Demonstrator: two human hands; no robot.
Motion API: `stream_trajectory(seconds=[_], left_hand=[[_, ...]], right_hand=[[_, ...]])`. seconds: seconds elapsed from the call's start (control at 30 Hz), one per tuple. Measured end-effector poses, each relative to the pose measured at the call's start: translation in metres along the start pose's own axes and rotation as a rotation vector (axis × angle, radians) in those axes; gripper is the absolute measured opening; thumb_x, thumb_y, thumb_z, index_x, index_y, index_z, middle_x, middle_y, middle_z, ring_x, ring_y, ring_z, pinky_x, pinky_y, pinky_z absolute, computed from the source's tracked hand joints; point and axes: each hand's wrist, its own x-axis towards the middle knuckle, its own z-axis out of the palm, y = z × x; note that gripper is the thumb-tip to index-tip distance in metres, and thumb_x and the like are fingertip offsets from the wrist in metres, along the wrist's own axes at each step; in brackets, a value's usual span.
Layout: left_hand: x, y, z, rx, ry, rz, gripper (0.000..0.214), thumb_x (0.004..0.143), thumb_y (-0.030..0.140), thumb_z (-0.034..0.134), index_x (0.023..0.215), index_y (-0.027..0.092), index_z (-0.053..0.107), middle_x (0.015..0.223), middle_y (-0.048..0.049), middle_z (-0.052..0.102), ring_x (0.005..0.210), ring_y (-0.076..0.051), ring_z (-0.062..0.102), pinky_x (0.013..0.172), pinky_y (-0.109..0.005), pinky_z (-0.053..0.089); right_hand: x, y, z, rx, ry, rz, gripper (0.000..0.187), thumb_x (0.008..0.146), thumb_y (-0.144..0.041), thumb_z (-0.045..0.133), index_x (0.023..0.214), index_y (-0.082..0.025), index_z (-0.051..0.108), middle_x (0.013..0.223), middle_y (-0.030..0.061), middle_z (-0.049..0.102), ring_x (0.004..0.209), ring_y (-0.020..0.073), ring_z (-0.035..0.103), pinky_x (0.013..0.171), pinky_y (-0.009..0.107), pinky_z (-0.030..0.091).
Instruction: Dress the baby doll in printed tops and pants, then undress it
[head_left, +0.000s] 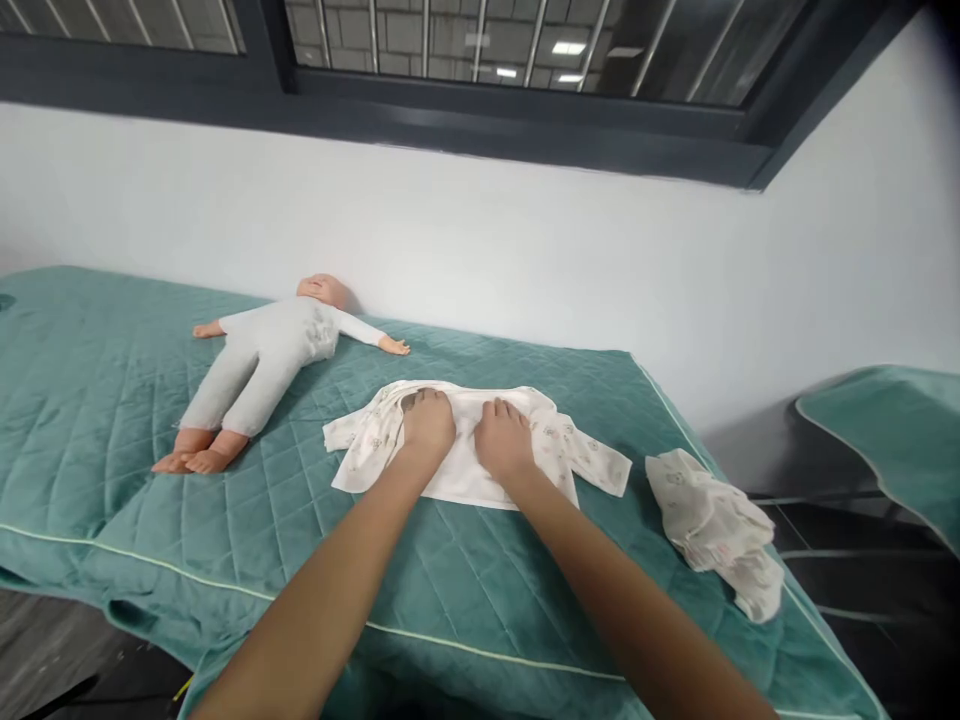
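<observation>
A small white baby top with a faint print lies spread flat on the green quilted bed, sleeves out to both sides. My left hand and my right hand rest side by side on its middle, palms down, fingers together and curled at the tips against the cloth. Neither hand lifts the cloth. A baby doll in a pale grey bodysuit lies on its back to the left, arms spread, bare feet toward me.
A crumpled white printed garment lies near the bed's right edge. A white wall and a dark-framed window run behind the bed. Another green-covered bed stands at the right across a dark gap of floor.
</observation>
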Motion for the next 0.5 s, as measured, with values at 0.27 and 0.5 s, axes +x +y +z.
stream_trajectory(seconds=[0.27, 0.5], left_hand=[[0.009, -0.006, 0.012, -0.012, 0.057, -0.148, 0.059, 0.100, 0.028, 0.038, 0.152, 0.002, 0.036, 0.151, -0.0270, 0.048, 0.135, -0.039, 0.051, 0.111, -0.051, 0.042], [0.022, -0.010, 0.025, -0.248, 0.352, -0.157, 0.066, 0.100, 0.031, 0.039, 0.157, 0.001, 0.023, 0.161, -0.0253, 0.036, 0.146, -0.038, 0.040, 0.118, -0.052, 0.037]], right_hand=[[0.021, 0.002, 0.014, 0.007, 0.055, 0.267, 0.054, 0.098, -0.030, 0.042, 0.139, 0.005, 0.048, 0.151, 0.0357, 0.043, 0.144, 0.0415, 0.039, 0.115, 0.052, 0.028], [0.018, 0.004, 0.015, 0.118, 0.192, 0.157, 0.040, 0.095, -0.018, 0.041, 0.129, -0.008, 0.061, 0.153, 0.0206, 0.047, 0.140, 0.0323, 0.043, 0.115, 0.043, 0.032]])
